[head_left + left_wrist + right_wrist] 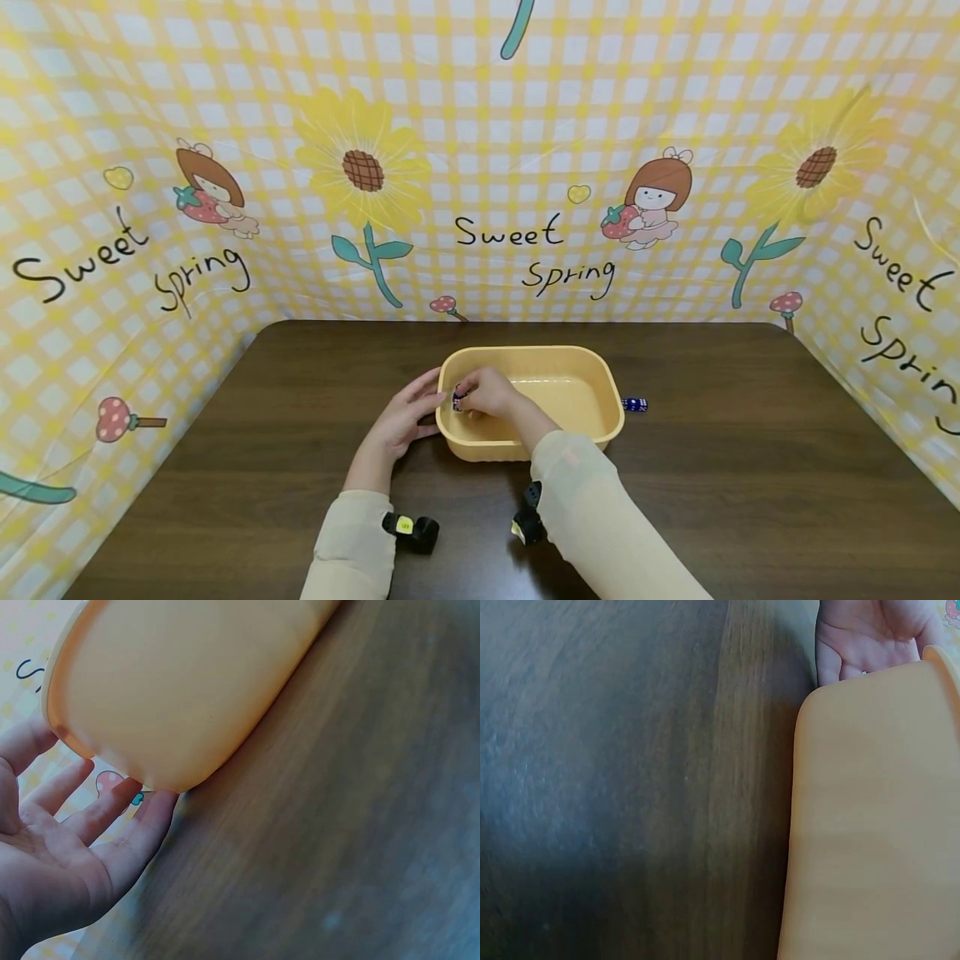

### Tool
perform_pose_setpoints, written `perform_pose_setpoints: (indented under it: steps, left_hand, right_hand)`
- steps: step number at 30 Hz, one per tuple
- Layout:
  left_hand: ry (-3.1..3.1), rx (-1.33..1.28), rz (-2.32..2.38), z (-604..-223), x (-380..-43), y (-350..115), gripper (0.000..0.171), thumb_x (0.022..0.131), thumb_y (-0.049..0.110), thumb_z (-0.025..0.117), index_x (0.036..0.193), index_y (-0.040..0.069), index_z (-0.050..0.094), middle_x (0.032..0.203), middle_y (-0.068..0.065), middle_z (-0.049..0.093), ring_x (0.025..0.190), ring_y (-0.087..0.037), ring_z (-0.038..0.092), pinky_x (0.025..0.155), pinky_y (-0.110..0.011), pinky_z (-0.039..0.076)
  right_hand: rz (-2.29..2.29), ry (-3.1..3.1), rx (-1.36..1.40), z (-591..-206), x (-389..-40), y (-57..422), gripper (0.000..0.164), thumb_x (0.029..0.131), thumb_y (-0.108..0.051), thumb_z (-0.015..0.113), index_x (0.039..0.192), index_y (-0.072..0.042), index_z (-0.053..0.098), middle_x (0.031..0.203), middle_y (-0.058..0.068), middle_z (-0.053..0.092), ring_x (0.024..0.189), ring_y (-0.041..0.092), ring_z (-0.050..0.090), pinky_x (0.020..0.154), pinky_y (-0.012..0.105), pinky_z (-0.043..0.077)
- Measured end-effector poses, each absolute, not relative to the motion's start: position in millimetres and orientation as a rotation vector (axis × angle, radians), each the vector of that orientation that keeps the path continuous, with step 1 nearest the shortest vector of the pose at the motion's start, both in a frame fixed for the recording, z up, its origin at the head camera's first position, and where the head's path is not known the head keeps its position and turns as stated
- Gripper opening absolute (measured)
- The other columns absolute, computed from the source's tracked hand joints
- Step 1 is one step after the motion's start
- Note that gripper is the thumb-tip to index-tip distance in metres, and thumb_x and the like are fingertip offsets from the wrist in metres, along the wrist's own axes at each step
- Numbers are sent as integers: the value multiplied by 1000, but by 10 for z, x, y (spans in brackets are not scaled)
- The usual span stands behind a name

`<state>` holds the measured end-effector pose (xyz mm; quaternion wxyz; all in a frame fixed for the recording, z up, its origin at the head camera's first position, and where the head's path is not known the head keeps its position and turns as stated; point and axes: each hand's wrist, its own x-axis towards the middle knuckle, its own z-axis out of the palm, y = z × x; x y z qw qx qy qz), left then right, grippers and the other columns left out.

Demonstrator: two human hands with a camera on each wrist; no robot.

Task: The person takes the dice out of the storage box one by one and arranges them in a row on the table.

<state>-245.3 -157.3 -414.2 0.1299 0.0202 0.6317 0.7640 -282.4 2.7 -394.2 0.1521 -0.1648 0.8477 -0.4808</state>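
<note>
Two hands at a yellow tub (491, 451) on a dark table (750, 433).
The left hand (400, 421), fingers spread apart, touches the tub's left end from outside. Inside that end, the right hand (491, 393) pinches a small blue patterned item (456, 403) between thumb and fingers. A blue patterned piece (635, 405) lies just beyond the tub's right end.

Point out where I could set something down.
Bare: the wood-grain tabletop right of the blue printed item and right sleeve; also left of the left sleeve, and inside the yellow tub toward its right end. Crowded: the tub's left end, left fingers touching outside, right fingers pinching a small item inside.
</note>
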Motion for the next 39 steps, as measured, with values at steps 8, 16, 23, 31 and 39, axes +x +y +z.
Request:
perform_pose_setpoints:
  steps: [8, 16, 23, 31, 39]
  left_hand:
    - [1840, 68, 2217, -4145, -2455, -1572, 52, 85, 12, 54, 133, 15, 34, 130, -16, 36, 112, -34, 38, 75, -47, 41]
    - [1825, 77, 2219, -4141, -2453, -1579, 51, 86, 10, 52, 133, 14, 33, 131, -16, 34, 113, -35, 36, 76, -47, 41]
    - [1829, 81, 2204, -4143, -2458, -1581, 51, 86, 11, 53, 133, 14, 33, 131, -16, 34, 113, -34, 37, 76, -46, 42]
    - [1823, 74, 2212, -4138, -2456, -1577, 52, 85, 12, 54, 133, 15, 33, 130, -15, 35, 113, -34, 37, 76, -46, 42]
    - [1836, 71, 2206, -4140, -2453, -1573, 50, 86, 11, 52, 133, 14, 33, 131, -16, 35, 112, -33, 38, 76, -45, 42]
  right_hand:
    - [-1322, 2489, -528, -3962, -2831, 19, 12, 71, 3, 65, 83, 7, 62, 63, 3, 57, 51, 18, 55, 50, 29, 47]
    - [-1260, 2501, -629, -3968, -2828, 19, 14, 68, 5, 67, 80, 7, 61, 55, 0, 52, 47, 12, 49, 46, 22, 42]
    - [-1116, 2590, -714, -3981, -2819, 12, 14, 65, 3, 69, 76, 3, 62, 55, -3, 51, 48, 5, 45, 46, 17, 38]
    - [-1027, 2658, -761, -3972, -2814, 17, 14, 64, -1, 71, 75, 1, 64, 60, -3, 55, 53, 5, 46, 52, 17, 38]
    - [-995, 2668, -801, -3969, -2819, 35, 11, 65, -2, 71, 74, -1, 64, 62, -3, 56, 57, 5, 47, 56, 17, 39]
